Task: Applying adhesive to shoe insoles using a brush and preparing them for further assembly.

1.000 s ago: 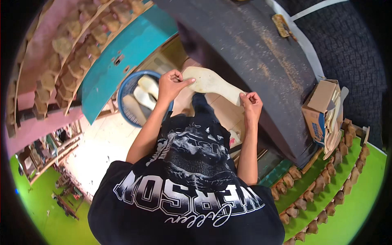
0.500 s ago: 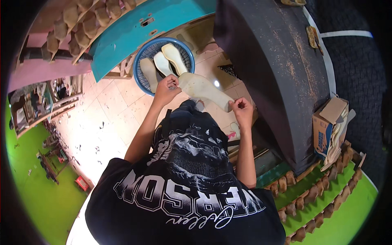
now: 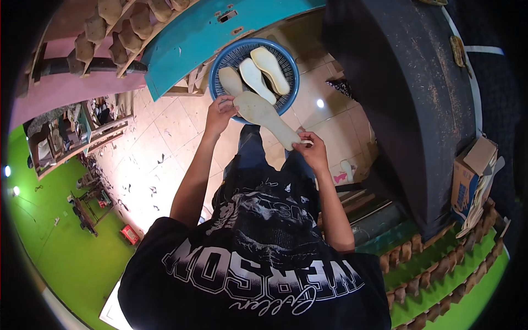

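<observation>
I hold a cream shoe sole (image 3: pixel 265 116) slantwise between both hands, its wide end far left and its narrow end near right. My left hand (image 3: pixel 221 109) pinches the edge of the wide end. On the narrow end, my right hand (image 3: pixel 311 148) is closed, thumb and fingers gripping the tip. The wide part overlaps the near rim of a round blue tub (image 3: pixel 295 82). In the tub lie a tan sole (image 3: pixel 230 80), a whitish sole (image 3: pixel 256 82) and a cream sole (image 3: pixel 270 70), side by side.
Behind the tub stands a teal wooden panel (image 3: pixel 203 41). A dark-covered table (image 3: pixel 407 110) runs along the right, with a cardboard box (image 3: pixel 471 170) of flat pieces beyond it. Racks hold brown shoe lasts (image 3: pixel 423 278). Dark scraps (image 3: pixel 160 159) litter the tiled floor at left.
The whole view has shifted, so the tub appears farther right. Relative to the tub, the held sole and both hands have moved left, and the sole slants more steeply. Both grips persist.
</observation>
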Tool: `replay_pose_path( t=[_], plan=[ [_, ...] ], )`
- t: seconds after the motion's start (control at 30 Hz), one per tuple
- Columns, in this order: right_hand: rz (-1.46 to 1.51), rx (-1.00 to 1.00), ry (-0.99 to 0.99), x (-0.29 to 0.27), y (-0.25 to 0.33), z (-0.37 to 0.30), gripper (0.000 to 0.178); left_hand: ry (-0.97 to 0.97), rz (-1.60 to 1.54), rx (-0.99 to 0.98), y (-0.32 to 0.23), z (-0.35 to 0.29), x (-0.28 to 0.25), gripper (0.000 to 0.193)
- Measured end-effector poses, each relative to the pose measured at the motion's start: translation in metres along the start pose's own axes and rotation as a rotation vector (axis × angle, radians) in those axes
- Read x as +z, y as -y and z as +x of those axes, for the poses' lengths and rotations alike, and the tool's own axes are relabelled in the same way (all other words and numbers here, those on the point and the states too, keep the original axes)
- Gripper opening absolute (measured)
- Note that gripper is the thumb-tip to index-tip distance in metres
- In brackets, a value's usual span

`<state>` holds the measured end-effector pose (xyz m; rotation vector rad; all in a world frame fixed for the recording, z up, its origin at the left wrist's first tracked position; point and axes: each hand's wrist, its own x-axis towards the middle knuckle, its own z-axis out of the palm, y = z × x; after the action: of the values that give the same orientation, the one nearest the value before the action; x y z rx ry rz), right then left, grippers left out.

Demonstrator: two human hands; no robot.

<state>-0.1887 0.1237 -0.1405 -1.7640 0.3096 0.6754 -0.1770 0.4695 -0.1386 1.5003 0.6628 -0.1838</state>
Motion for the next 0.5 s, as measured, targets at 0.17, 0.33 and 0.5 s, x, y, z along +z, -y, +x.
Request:
replay_pose_path(
  t=[0.17, 0.33, 0.5],
  plan=[
    [-0.055, 0.057, -0.052, 0.072, 0.001, 0.033, 0.042, 0.024, 0.092, 0.013, 0.022, 0.075, -0.053, 0.041],
    [-0.120, -0.022, -0.245, 0.135, -0.011, 0.081, 0.050, 0.159, 0.396, -0.006, 0.039, 0.158, -0.068, 0.049],
    [-0.303, -0.097, -0.368, 0.174, -0.018, 0.129, 0.058, 0.272, 0.404, 0.063, 0.052, 0.214, -0.072, 0.058]
  ],
)
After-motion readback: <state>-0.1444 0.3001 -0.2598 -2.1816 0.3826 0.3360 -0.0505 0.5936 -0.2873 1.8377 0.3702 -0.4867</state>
